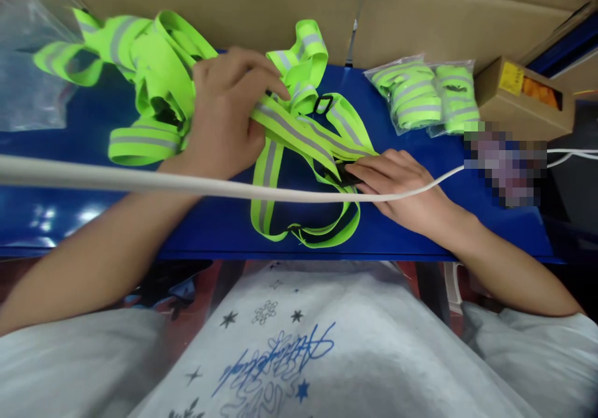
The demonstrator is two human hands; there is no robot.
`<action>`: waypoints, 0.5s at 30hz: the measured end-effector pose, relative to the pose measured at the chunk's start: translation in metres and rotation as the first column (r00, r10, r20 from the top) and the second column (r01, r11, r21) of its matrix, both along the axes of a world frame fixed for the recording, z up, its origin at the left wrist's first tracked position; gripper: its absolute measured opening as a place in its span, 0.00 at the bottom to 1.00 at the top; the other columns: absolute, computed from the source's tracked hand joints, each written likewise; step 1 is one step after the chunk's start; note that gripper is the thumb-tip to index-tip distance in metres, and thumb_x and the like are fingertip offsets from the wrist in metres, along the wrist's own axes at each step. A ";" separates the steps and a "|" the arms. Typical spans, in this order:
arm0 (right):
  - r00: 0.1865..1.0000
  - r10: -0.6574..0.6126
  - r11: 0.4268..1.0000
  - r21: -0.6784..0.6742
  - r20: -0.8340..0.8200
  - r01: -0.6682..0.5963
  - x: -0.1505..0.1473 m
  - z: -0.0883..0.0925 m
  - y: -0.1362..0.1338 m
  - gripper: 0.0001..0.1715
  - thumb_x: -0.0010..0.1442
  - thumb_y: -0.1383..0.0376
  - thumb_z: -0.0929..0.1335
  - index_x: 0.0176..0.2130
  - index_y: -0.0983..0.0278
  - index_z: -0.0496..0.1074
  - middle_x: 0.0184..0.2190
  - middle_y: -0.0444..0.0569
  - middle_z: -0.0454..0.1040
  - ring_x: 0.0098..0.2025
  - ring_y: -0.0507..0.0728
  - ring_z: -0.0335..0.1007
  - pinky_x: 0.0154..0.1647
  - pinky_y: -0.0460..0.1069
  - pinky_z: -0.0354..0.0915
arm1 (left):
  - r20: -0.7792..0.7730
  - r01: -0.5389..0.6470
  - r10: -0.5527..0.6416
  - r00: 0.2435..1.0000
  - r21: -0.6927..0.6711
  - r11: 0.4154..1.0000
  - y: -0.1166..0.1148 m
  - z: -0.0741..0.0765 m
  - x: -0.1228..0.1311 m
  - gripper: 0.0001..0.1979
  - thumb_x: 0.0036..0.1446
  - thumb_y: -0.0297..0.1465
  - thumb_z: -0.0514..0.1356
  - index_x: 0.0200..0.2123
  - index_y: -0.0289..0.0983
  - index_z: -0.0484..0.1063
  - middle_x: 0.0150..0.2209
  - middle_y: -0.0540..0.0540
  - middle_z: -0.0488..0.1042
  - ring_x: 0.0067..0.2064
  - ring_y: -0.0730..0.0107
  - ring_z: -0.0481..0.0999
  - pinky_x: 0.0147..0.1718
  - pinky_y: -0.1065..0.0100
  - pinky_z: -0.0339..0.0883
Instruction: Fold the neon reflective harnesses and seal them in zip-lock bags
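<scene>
Neon yellow-green reflective straps [299,134] with grey stripes stretch between my two hands over a blue tabletop. My left hand [228,113] is closed on one strap, its fingers curled round the band. At the strap's other end, my right hand [402,184] pinches a black piece [346,172] joined to the webbing; its exact form is partly hidden by the fingers. A black slider buckle [323,103] sits on the band beyond. Loops of the same harness hang down towards the table's front edge. Beside my left hand lies a tangled heap of straps [135,50].
Two clear bags of folded straps [413,94] lie at the back right, by an open cardboard box [527,100] with orange contents. A white cable [210,186] crosses in front of my hands. Clear plastic bags [32,63] lie far left. Cardboard [420,19] stands along the back.
</scene>
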State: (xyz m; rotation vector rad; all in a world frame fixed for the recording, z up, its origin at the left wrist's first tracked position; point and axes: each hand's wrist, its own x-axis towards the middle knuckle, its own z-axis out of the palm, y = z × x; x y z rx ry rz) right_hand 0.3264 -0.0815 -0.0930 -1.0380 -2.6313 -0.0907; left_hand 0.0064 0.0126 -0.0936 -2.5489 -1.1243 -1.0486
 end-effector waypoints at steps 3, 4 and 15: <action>0.997 -0.066 0.992 0.104 -0.027 0.068 0.000 0.002 0.001 0.16 0.77 0.66 0.65 0.57 0.65 0.79 0.51 0.55 0.83 0.48 0.63 0.76 0.44 0.56 0.63 | -0.056 0.109 -0.106 0.993 0.048 0.993 -0.018 0.005 0.008 0.28 0.49 0.17 0.58 0.53 0.40 0.76 0.61 0.46 0.77 0.63 0.56 0.76 0.64 0.48 0.62; 0.994 -0.091 0.984 0.150 -0.055 0.099 0.000 0.003 0.002 0.16 0.78 0.64 0.65 0.56 0.65 0.79 0.48 0.55 0.84 0.47 0.63 0.76 0.44 0.57 0.62 | -0.055 0.138 -0.135 0.989 0.057 0.989 -0.026 0.006 0.013 0.27 0.51 0.18 0.58 0.54 0.40 0.74 0.64 0.43 0.74 0.65 0.54 0.75 0.65 0.46 0.61; 0.861 -0.293 0.928 0.093 -0.415 0.361 -0.001 0.004 0.011 0.20 0.81 0.57 0.58 0.53 0.61 0.74 0.48 0.55 0.82 0.51 0.64 0.79 0.61 0.64 0.63 | -0.178 0.442 -0.428 0.886 0.048 0.896 -0.114 0.017 0.045 0.28 0.64 0.51 0.68 0.56 0.36 0.74 0.56 0.36 0.75 0.58 0.48 0.75 0.62 0.45 0.69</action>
